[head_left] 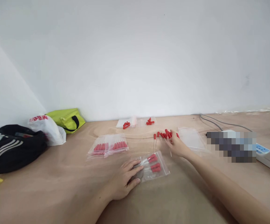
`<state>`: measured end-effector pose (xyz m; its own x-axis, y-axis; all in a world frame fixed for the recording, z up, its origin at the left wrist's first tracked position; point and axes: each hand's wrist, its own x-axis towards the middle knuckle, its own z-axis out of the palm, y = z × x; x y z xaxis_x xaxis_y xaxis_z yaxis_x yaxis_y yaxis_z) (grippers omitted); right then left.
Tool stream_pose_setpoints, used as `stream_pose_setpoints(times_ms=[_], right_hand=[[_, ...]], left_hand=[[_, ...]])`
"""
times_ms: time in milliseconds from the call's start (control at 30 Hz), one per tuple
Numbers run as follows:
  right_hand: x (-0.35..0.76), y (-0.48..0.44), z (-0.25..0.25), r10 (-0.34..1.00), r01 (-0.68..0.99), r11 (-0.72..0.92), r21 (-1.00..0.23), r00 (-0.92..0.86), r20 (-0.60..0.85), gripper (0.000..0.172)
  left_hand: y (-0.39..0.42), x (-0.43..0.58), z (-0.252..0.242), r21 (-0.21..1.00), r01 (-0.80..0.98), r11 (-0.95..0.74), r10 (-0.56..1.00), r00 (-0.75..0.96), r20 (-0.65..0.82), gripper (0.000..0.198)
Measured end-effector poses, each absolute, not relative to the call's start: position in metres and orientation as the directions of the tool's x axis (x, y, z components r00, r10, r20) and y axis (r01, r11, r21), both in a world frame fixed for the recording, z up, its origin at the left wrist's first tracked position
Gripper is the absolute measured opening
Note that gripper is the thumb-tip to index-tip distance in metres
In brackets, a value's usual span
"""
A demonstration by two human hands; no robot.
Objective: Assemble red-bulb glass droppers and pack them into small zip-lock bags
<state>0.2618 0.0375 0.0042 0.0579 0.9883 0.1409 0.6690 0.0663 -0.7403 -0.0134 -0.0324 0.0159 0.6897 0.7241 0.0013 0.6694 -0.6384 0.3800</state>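
Note:
My left hand [129,177] rests at the left end of a clear zip bag [163,174], with its fingers over the bag's edge and the thumb lower down. Inside that bag lie several droppers with red rubber bulbs [155,167] and thin clear tubes. Farther right, my right hand [176,144] reaches into a loose group of red-bulbed droppers [163,135]. Its fingers are closed around a dropper [170,151] whose clear tube points down towards me. The fingertips are partly hidden among the red bulbs.
Filled zip bags [112,146] lie left of centre. Two small heaps of red bulbs [126,125] sit on bags near the wall. Flat clear bags [190,138] lie beside my right hand. Bags [16,149] stand at left; a power strip [263,149] and a blurred patch are at right.

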Motion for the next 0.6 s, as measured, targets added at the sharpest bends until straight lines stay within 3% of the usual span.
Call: stream_pose_setpoints(times_ms=[100, 200, 300, 600], right_hand=[[0.270, 0.017, -0.008, 0.975, 0.313, 0.155, -0.937, 0.102, 0.196, 0.055], [0.264, 0.003, -0.020, 0.963, 0.035, 0.173, -0.984, 0.202, 0.176, 0.067], [0.252, -0.002, -0.024, 0.954, -0.064, 0.188, -0.980, 0.248, 0.166, 0.070], [0.238, -0.015, -0.028, 0.981, -0.181, 0.126, -0.975, 0.167, 0.096, 0.051]], left_hand=[[-0.032, -0.013, 0.016, 0.384, 0.675, -0.631, 0.731, 0.683, 0.000, 0.041], [-0.032, -0.013, 0.016, 0.383, 0.675, -0.631, 0.730, 0.684, -0.004, 0.041], [-0.032, -0.013, 0.016, 0.373, 0.679, -0.632, 0.730, 0.683, -0.007, 0.042], [-0.032, -0.014, 0.014, 0.347, 0.678, -0.648, 0.723, 0.691, 0.001, 0.043]])
